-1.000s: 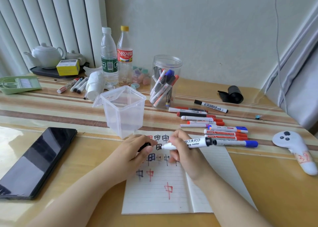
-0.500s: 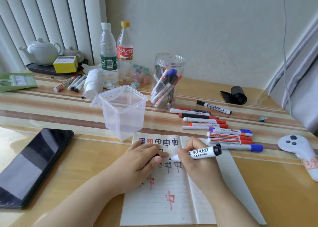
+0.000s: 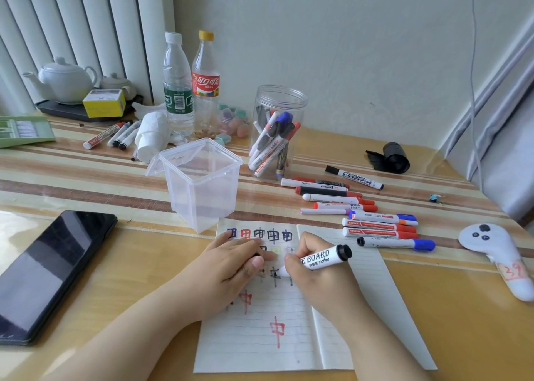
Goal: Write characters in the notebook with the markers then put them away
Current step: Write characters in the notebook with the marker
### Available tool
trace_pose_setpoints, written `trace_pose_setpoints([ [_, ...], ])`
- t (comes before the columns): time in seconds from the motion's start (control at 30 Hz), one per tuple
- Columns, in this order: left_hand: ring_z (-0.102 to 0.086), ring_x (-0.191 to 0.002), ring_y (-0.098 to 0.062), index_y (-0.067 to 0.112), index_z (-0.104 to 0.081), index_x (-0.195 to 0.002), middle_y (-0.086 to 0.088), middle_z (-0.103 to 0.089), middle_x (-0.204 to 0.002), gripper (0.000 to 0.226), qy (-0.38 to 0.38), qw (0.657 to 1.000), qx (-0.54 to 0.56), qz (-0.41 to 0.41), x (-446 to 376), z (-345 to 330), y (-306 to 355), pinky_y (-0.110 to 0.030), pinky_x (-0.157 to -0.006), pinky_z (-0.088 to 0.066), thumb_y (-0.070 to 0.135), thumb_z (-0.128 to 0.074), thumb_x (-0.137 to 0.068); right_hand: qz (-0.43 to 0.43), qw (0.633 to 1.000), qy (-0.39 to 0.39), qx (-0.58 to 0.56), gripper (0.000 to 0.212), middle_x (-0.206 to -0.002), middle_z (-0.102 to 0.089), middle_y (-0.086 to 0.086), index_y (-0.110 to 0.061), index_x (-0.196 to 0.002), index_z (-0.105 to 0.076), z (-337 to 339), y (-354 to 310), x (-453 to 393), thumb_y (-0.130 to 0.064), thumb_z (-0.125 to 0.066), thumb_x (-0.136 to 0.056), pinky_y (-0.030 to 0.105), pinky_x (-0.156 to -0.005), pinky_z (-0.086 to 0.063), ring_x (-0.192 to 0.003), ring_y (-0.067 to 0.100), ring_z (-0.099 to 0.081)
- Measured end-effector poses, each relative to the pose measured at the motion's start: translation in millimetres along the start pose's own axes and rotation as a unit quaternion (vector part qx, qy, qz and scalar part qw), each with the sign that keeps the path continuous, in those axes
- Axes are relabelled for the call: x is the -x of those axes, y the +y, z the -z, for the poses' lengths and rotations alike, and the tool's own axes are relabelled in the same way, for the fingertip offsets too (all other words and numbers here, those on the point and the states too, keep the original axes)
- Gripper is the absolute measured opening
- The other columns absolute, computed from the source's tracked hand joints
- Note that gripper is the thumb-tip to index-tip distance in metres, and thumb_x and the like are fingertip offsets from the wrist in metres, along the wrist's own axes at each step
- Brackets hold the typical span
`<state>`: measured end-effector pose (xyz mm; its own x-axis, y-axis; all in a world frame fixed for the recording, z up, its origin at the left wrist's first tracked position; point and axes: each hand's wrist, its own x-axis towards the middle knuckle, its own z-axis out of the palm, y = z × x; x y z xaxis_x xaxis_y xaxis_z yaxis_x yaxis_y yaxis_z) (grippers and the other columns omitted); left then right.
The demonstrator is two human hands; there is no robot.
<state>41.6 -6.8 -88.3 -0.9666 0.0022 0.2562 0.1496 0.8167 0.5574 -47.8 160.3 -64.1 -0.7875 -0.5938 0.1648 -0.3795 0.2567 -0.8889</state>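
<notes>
The notebook (image 3: 268, 340) lies open and flat on the smooth, shiny yellow bench (image 3: 448, 337), close to the person. Its paper is white with thin lines, and it has red, black and blue characters on it. The right hand (image 3: 312, 279) has its fingers curled round a fat white marker (image 3: 318, 260) with a round black end. The marker leans over, and its tip touches the page. The left hand (image 3: 231, 265) rests on the left page with curled fingers and grips something small and black; you can only see a bit of it.

Just past the top of the notebook stands a clear plastic box (image 3: 202, 184) with square sides and its lid hanging open. To its right is a round clear jar (image 3: 277, 132) with markers standing inside. A row of loose markers (image 3: 361, 216) lies side by side on the striped cloth, near the right page. A flat black phone (image 3: 49, 271) lies at the left. A white controller (image 3: 497, 253) lies at the right. Two plastic bottles (image 3: 190, 86) and a white teapot (image 3: 63, 80) stand at the back. The hands hide some of the characters.
</notes>
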Motion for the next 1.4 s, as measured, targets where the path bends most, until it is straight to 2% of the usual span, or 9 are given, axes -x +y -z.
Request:
trace_pose_setpoints([
  [0.2,-0.029,-0.123,0.016,0.028,-0.055,-0.122,0.023,-0.051,-0.125,0.082,-0.001,1.0,-0.003,0.007,-0.1,-0.8,-1.2,-0.016,-0.111,-0.003,0.071,0.002,-0.083,-0.001,1.0,0.013,-0.014,0.035,-0.037,-0.043,-0.014,-0.009,-0.061,-0.037,2.2,-4.1,0.6,-0.004,-0.059,-0.087,0.01,-0.042,-0.027,-0.04,-0.006,-0.048],
  [0.37,-0.034,-0.119,0.013,0.025,-0.057,-0.118,0.021,-0.055,-0.12,0.078,0.008,1.0,0.0,-0.005,-1.1,0.1,0.7,-0.009,-0.106,-0.002,0.069,0.0,-0.085,0.003,1.0,0.018,0.017,0.036,-0.043,-0.038,-0.01,-0.014,-0.06,-0.038,-1.2,3.1,-0.8,-0.016,-0.064,-0.085,0.017,-0.042,-0.024,-0.048,0.01,-0.052],
  [0.53,-0.035,-0.119,0.012,0.024,-0.057,-0.116,0.02,-0.055,-0.12,0.075,0.021,1.0,-0.002,-0.022,0.6,-1.7,-1.1,-0.008,-0.106,-0.002,0.067,-0.003,-0.087,0.004,1.0,0.007,0.03,0.031,-0.052,-0.044,0.006,-0.012,-0.065,-0.039,-1.3,2.3,-0.8,-0.019,-0.063,-0.083,0.027,-0.047,-0.028,-0.049,0.016,-0.043],
  [0.7,-0.048,-0.111,0.0,0.024,-0.054,-0.106,0.015,-0.059,-0.113,0.061,0.024,0.999,-0.014,-0.036,0.3,-1.5,-3.8,-0.023,-0.111,-0.014,0.065,-0.012,-0.089,0.014,0.999,0.02,-0.045,0.034,-0.045,-0.041,-0.008,-0.016,-0.059,-0.041,1.2,-4.0,0.8,-0.017,-0.065,-0.083,0.021,-0.045,-0.029,-0.044,0.006,-0.035],
  [0.83,-0.047,-0.091,0.004,0.036,-0.048,-0.098,0.021,-0.055,-0.091,0.033,0.085,0.995,0.033,-0.042,0.9,5.6,3.0,-0.009,-0.088,-0.031,0.064,-0.033,-0.088,0.034,0.989,0.021,-0.14,0.032,-0.047,-0.048,-0.003,-0.017,-0.063,-0.047,2.6,-9.9,1.6,-0.045,-0.061,-0.068,0.025,-0.051,-0.037,-0.047,0.011,-0.043],
  [1.03,-0.048,-0.08,0.001,0.035,-0.05,-0.097,0.018,-0.055,-0.082,0.031,0.101,0.992,0.048,-0.055,3.6,6.5,10.1,-0.009,-0.075,-0.033,0.062,-0.038,-0.088,0.052,0.986,-0.015,-0.157,0.026,-0.045,-0.048,-0.005,-0.025,-0.059,-0.049,-4.5,-12.2,2.4,-0.046,-0.061,-0.068,0.021,-0.049,-0.035,-0.046,0.009,-0.041],
  [1.2,-0.042,-0.057,0.003,0.023,-0.054,-0.095,0.018,-0.048,-0.065,0.026,0.084,0.988,0.117,-0.057,4.7,3.9,19.5,-0.007,-0.054,-0.031,0.047,-0.044,-0.091,0.051,0.981,-0.031,-0.185,0.027,-0.042,-0.045,-0.006,-0.024,-0.057,-0.047,-8.8,-12.1,2.5,-0.044,-0.061,-0.068,0.014,-0.053,-0.036,-0.044,0.006,-0.041],
  [1.3,-0.041,-0.058,0.006,0.017,-0.049,-0.09,0.016,-0.046,-0.064,0.041,0.101,0.989,0.072,-0.075,5.9,1.8,22.6,-0.005,-0.053,-0.029,0.055,-0.034,-0.093,0.041,0.975,-0.037,-0.217,0.027,-0.04,-0.043,-0.004,-0.024,-0.055,-0.045,-10.3,-12.8,1.5,-0.042,-0.061,-0.067,0.012,-0.053,-0.037,-0.044,0.006,-0.04],
  [1.4,-0.039,-0.059,-0.002,0.021,-0.039,-0.087,0.009,-0.046,-0.066,0.031,0.107,0.989,0.027,-0.102,5.5,3.7,25.1,-0.008,-0.054,-0.03,0.05,-0.031,-0.096,0.03,0.97,-0.041,-0.236,0.026,-0.04,-0.042,-0.001,-0.025,-0.054,-0.044,-10.5,-12.8,2.0,-0.041,-0.061,-0.066,0.014,-0.055,-0.037,-0.045,0.009,-0.04],
])
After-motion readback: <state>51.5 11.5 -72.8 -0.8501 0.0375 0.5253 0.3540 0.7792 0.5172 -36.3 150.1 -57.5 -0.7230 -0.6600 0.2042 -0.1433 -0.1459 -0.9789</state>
